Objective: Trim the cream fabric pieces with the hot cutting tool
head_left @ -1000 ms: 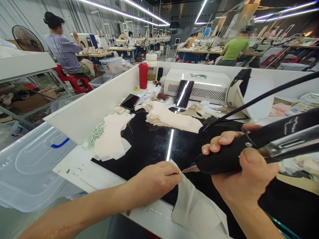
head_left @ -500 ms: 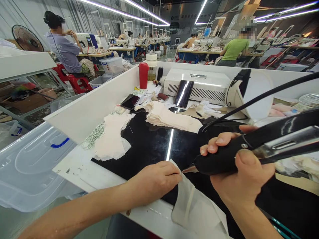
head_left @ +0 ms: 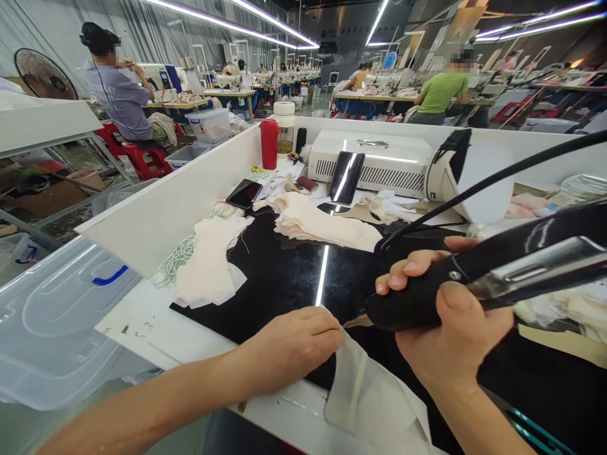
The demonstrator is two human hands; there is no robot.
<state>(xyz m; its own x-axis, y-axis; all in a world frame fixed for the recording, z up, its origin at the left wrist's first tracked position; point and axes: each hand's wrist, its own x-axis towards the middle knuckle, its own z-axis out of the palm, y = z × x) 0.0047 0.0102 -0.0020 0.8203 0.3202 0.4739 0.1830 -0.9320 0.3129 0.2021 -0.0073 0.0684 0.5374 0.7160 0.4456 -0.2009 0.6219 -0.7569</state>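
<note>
My left hand (head_left: 296,341) is closed in a pinch on the upper corner of a thin cream fabric piece (head_left: 365,385), which hangs over the front edge of the table. A paler strip runs along that fabric. In my right hand (head_left: 455,335) is a thick black corded hand tool (head_left: 412,303) with a silver metal lever. Its narrow metal tip (head_left: 359,321) points left, close to the fabric corner by my left fingertips. Whether tip and fabric touch, I cannot tell. Beneath both hands lies a glossy black work surface (head_left: 284,284).
A stack of cream fabric pieces (head_left: 327,221) lies behind my hands, and another cream pile (head_left: 203,265) is at left. Farther back are phones (head_left: 348,177), a red bottle (head_left: 269,145) and a vented white box (head_left: 370,161). The black cable (head_left: 497,180) arches across the right side.
The view has shifted slightly. Both hands keep their holds, and the tool tip stays at the fabric corner.
</note>
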